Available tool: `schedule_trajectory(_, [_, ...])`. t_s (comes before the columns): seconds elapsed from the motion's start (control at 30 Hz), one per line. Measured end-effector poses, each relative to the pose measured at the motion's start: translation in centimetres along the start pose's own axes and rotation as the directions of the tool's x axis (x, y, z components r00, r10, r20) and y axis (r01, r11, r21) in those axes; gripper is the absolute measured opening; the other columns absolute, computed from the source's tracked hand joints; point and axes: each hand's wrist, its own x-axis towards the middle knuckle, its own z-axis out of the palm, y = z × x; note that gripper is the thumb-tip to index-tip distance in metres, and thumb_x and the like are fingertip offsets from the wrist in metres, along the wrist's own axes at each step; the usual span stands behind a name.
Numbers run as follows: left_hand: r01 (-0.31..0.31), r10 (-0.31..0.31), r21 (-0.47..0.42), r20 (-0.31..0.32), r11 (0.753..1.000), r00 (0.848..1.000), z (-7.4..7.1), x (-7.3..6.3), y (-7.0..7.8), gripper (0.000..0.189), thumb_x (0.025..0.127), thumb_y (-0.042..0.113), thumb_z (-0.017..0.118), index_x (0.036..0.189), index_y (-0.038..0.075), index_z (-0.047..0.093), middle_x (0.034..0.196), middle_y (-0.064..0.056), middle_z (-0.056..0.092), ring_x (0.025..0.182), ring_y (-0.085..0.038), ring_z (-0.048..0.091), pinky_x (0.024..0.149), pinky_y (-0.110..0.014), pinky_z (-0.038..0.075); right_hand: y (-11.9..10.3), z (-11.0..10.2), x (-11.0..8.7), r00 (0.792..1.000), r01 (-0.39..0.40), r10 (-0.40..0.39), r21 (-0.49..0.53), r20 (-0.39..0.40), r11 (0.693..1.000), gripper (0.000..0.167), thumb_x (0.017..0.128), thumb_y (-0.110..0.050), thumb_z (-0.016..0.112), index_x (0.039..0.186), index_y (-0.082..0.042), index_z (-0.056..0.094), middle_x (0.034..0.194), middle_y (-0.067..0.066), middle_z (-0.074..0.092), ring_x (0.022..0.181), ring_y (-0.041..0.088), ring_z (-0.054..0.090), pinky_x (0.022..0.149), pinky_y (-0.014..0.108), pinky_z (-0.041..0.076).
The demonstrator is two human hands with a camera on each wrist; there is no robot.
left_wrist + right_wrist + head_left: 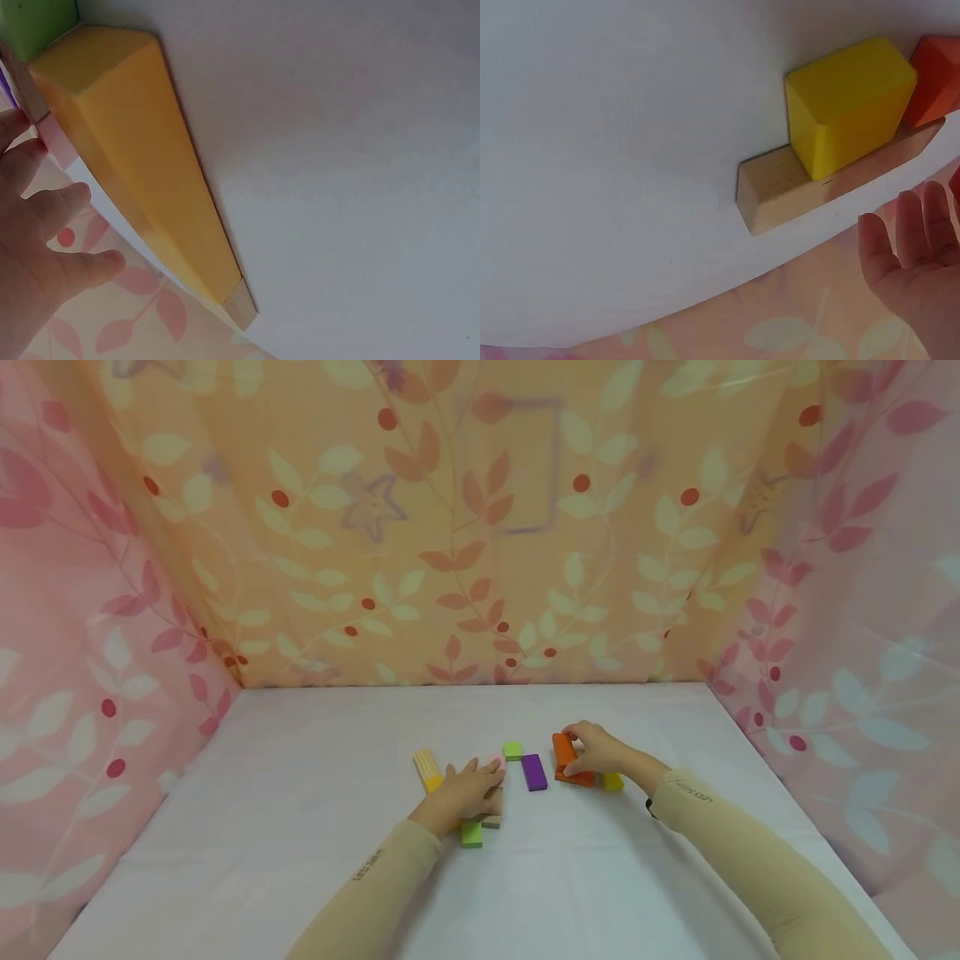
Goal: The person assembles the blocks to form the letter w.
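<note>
My left hand (465, 795) lies with fingers spread over wooden blocks, fingertips at a pink block (496, 761). Under its palm shows a plain wood block (492, 821). A long yellow block (146, 150) runs alongside in the left wrist view, next to a light green block (471, 835). My right hand (598, 750) pinches an orange block (563, 748) between thumb and fingers. That block stands over a second orange block (581, 779). By the wrist, a bright yellow block (847, 105) rests against a plain wood bar (780, 187).
Between the hands lies a purple block (534, 772), with another light green block (512, 751) just behind it. Pale sticks (424, 762) lie at the far end of the long yellow block. Patterned curtains (465, 568) border the white tabletop (300, 777) at the back and sides.
</note>
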Motion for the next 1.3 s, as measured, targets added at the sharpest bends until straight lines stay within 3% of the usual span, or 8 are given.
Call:
schedule_trajectory(0.17, [-0.005, 0.005, -0.017, -0.004, 1.0, 1.0, 0.0, -0.2, -0.1, 0.066, 0.092, 0.041, 0.064, 0.15, 0.02, 0.04, 0.159, 0.003, 0.027, 0.146, -0.03, 0.017, 0.112, -0.063, 0.01, -0.7, 1.1, -1.9, 0.994, 0.103, -0.104, -0.036, -0.042, 0.994, 0.072, 0.076, -0.024, 0.085, 0.13, 0.007, 0.05, 0.122, 0.019, 0.053, 0.116, 0.038, 0.048, 0.101, 0.055, 0.039])
schedule_trajectory(0.4, [-0.005, 0.005, -0.026, -0.006, 1.0, 1.0, 0.0, -0.4, 0.0, 0.065, 0.092, 0.039, 0.064, 0.15, 0.02, 0.04, 0.159, 0.003, 0.026, 0.146, -0.03, 0.017, 0.112, -0.063, 0.011, -1.6, 3.9, -5.0, 0.956, 0.245, -0.271, -0.204, -0.111, 0.948, 0.071, 0.071, -0.031, 0.087, 0.123, 0.007, 0.057, 0.106, 0.008, 0.053, 0.099, 0.026, 0.05, 0.091, 0.044, 0.046])
schedule_trajectory(0.73, [-0.013, 0.013, -0.011, -0.014, 1.0, 1.0, 0.1, -0.1, -0.2, 0.064, 0.093, 0.04, 0.063, 0.15, 0.019, 0.041, 0.159, 0.003, 0.027, 0.146, -0.031, 0.018, 0.111, -0.064, 0.011, -2.6, 6.1, -6.7, 0.933, 0.318, -0.358, -0.373, -0.041, 0.871, 0.075, 0.074, -0.048, 0.081, 0.127, 0.001, 0.06, 0.107, 0.007, 0.054, 0.095, 0.021, 0.048, 0.084, 0.039, 0.044])
schedule_trajectory(0.8, [-0.018, 0.018, -0.014, -0.014, 1.0, 1.0, 0.1, -0.1, -0.2, 0.065, 0.093, 0.04, 0.063, 0.15, 0.019, 0.04, 0.159, 0.003, 0.027, 0.146, -0.031, 0.018, 0.111, -0.064, 0.011, -2.5, 6.1, -6.9, 0.915, 0.356, -0.403, -0.414, -0.031, 0.838, 0.07, 0.077, -0.047, 0.079, 0.128, -0.001, 0.062, 0.102, 0.004, 0.053, 0.091, 0.019, 0.046, 0.079, 0.035, 0.042])
schedule_trajectory(0.97, [-0.017, 0.017, -0.02, -0.011, 1.0, 1.0, 0.0, 0.1, -0.2, 0.066, 0.092, 0.04, 0.064, 0.15, 0.02, 0.039, 0.159, 0.003, 0.026, 0.146, -0.031, 0.017, 0.112, -0.064, 0.01, -2.0, 6.3, -6.9, 0.833, 0.455, -0.55, -0.506, -0.049, 0.733, 0.054, 0.081, -0.044, 0.075, 0.121, -0.008, 0.07, 0.089, -0.004, 0.046, 0.08, 0.013, 0.042, 0.069, 0.027, 0.036])
schedule_trajectory(1.03, [-0.012, 0.012, -0.014, -0.011, 1.0, 1.0, 0.0, 0.1, -0.2, 0.066, 0.092, 0.04, 0.063, 0.151, 0.021, 0.039, 0.159, 0.004, 0.025, 0.146, -0.031, 0.016, 0.112, -0.063, 0.01, -2.0, 6.3, -6.6, 0.818, 0.472, -0.574, -0.517, -0.047, 0.714, 0.052, 0.082, -0.044, 0.074, 0.12, -0.009, 0.07, 0.087, -0.005, 0.043, 0.078, 0.011, 0.039, 0.068, 0.025, 0.034])
schedule_trajectory(1.13, [-0.013, 0.013, -0.006, -0.013, 1.0, 1.0, 0.0, 0.1, -0.2, 0.066, 0.092, 0.041, 0.064, 0.15, 0.02, 0.039, 0.159, 0.003, 0.026, 0.146, -0.031, 0.017, 0.111, -0.064, 0.011, -2.1, 6.4, -6.3, 0.825, 0.471, -0.564, -0.517, -0.029, 0.715, 0.052, 0.084, -0.046, 0.071, 0.121, -0.01, 0.07, 0.085, -0.006, 0.041, 0.076, 0.01, 0.037, 0.067, 0.024, 0.033])
schedule_trajectory(1.3, [-0.025, 0.025, 0.006, -0.015, 1.0, 1.0, 0.2, 0.1, -0.3, 0.065, 0.093, 0.041, 0.063, 0.15, 0.019, 0.04, 0.159, 0.002, 0.027, 0.146, -0.031, 0.018, 0.111, -0.064, 0.012, -2.4, 6.4, -6.1, 0.859, 0.445, -0.512, -0.481, -0.009, 0.755, 0.054, 0.083, -0.045, 0.072, 0.123, -0.009, 0.069, 0.085, -0.006, 0.04, 0.077, 0.011, 0.036, 0.068, 0.026, 0.032])
